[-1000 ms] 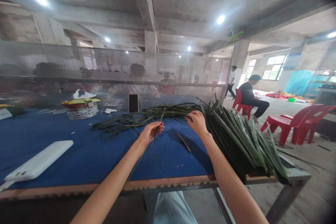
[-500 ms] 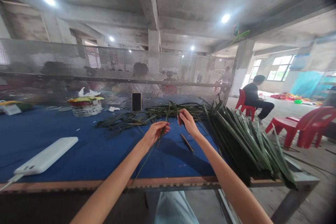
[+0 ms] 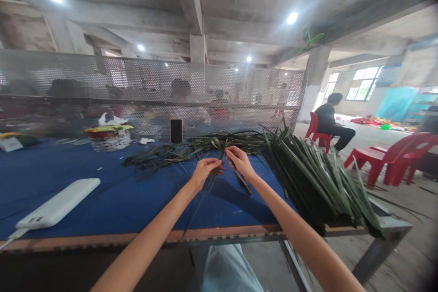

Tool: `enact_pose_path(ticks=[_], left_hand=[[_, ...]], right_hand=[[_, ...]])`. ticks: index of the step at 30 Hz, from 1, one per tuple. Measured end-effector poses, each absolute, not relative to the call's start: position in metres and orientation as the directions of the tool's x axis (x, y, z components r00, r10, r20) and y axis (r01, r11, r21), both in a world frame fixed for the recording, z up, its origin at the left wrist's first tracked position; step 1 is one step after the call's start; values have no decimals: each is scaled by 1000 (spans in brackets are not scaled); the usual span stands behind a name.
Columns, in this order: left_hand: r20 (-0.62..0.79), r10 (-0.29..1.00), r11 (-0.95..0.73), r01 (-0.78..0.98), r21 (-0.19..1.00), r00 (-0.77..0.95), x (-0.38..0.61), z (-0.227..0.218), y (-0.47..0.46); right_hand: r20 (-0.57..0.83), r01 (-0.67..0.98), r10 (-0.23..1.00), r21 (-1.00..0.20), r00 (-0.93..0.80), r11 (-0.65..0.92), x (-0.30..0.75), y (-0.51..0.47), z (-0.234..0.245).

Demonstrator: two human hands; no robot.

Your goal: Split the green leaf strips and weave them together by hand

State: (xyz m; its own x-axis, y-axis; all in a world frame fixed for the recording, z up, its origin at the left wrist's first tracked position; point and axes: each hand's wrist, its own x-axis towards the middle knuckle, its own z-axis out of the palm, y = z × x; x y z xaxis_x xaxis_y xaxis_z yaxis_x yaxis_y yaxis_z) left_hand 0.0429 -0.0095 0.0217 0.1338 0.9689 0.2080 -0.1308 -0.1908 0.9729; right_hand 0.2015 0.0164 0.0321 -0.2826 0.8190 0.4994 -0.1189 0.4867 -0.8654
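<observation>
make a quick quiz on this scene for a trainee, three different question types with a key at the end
1. What is held in the person's left hand?
a) a white rectangular power bank
b) a narrow green leaf strip
c) a red plastic chair

2. True or false: the black-screened rectangular phone stands upright on the blue-covered table.

3. Fill the gap: the large stack of long dark-green leaves lies toward the table's ____ end, as the person sees it.

Key: 1 b; 2 true; 3 right

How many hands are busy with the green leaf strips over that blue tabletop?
2: the left hand, gripping leaf strips, and the right hand beside it, at their upper part. Others may be hidden behind the mesh screen.
</observation>
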Motion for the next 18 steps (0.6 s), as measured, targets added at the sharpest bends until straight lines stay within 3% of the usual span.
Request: enact_pose_path(ticks=[8,18], left_hand=[[253,959,-248,-53,967,130,48,22,-13],[370,924,-374,31,927,92,46,15,-7]], right_hand=[[634,246,762,-724,-130,644,196,11,19],[635,318,761,-700,-133,639,194,9,18]])
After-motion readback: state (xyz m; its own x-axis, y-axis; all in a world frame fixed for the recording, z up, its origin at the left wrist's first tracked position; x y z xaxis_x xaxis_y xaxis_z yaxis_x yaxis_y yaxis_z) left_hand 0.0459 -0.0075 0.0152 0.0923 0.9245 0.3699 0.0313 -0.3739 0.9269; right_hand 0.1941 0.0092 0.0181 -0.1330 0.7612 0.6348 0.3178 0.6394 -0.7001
